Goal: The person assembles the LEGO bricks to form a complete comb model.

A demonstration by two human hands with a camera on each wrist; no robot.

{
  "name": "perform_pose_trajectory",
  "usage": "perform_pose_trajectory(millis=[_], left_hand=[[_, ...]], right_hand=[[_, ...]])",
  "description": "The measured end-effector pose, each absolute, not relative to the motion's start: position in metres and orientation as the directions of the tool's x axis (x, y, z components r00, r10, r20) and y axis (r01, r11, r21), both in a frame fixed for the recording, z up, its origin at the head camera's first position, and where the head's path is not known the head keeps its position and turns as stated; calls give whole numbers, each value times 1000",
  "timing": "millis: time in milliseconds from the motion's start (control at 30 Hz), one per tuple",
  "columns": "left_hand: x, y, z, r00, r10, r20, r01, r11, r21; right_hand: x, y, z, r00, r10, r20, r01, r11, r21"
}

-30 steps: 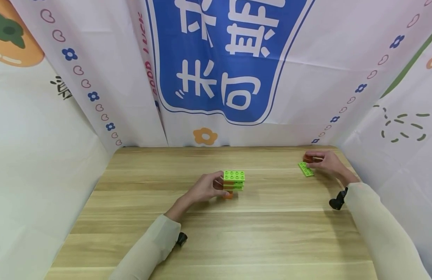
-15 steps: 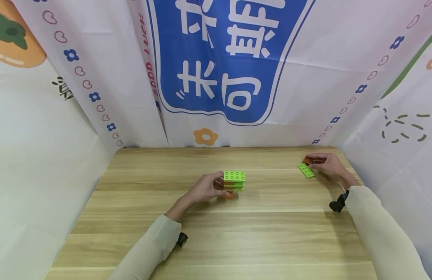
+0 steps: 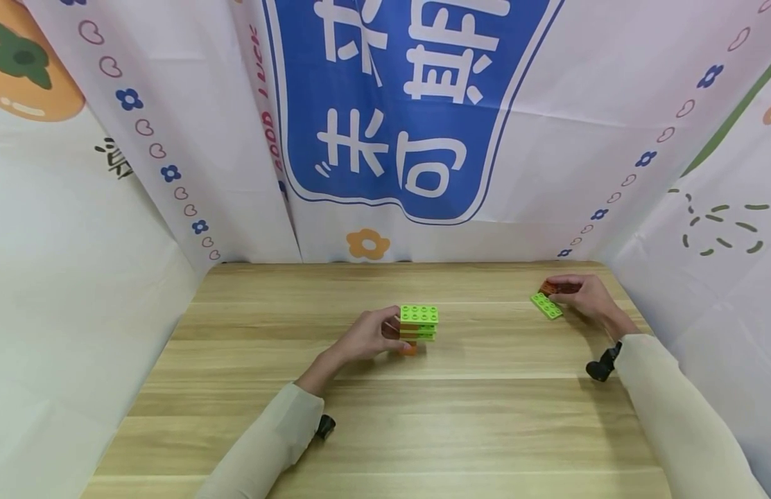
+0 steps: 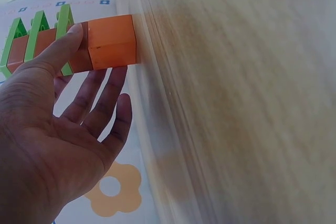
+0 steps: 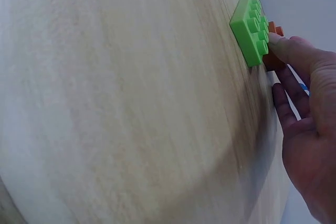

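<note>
Mid-table, a stack of building bricks alternates brown blocks with lime-green studded plates (image 3: 419,314). At its foot sits an orange brick (image 4: 112,42), which touches the tabletop in the left wrist view. My left hand (image 3: 367,336) grips the stack's left side, thumb in front and fingers behind. Over at the far right, my right hand (image 3: 586,296) pinches a reddish-brown brick (image 3: 548,287) between thumb and fingers. A loose lime-green plate (image 5: 249,31) with studs lies right beside that brick, close to my thumb; whether the thumb touches it I cannot tell.
The wooden table (image 3: 373,423) ends at a printed cloth wall (image 3: 236,208) at the back. White cloth also hangs on the left and right. The right hand is close to the table's back right corner.
The brown brick and the right hand have shifted slightly toward me, and the loose green plate has turned and slid a little with them. The left hand and stack stay put.
</note>
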State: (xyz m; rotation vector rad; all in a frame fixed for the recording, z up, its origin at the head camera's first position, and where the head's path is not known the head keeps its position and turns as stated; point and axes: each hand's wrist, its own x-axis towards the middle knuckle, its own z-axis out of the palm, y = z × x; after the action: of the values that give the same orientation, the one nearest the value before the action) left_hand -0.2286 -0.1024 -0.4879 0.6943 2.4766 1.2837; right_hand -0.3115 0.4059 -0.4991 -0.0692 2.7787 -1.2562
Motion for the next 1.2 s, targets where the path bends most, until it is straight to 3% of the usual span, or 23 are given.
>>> perform_pose_trajectory(millis=[733, 1200], left_hand=[[-229, -102, -487, -848, 530, -23, 280, 484, 829], [-229, -101, -486, -853, 521, -37, 270, 499, 823]], right_hand=[[-313, 406, -500, -996, -69, -58, 3, 617, -787], [-308, 399, -484, -992, -124, -9, -72, 634, -770]])
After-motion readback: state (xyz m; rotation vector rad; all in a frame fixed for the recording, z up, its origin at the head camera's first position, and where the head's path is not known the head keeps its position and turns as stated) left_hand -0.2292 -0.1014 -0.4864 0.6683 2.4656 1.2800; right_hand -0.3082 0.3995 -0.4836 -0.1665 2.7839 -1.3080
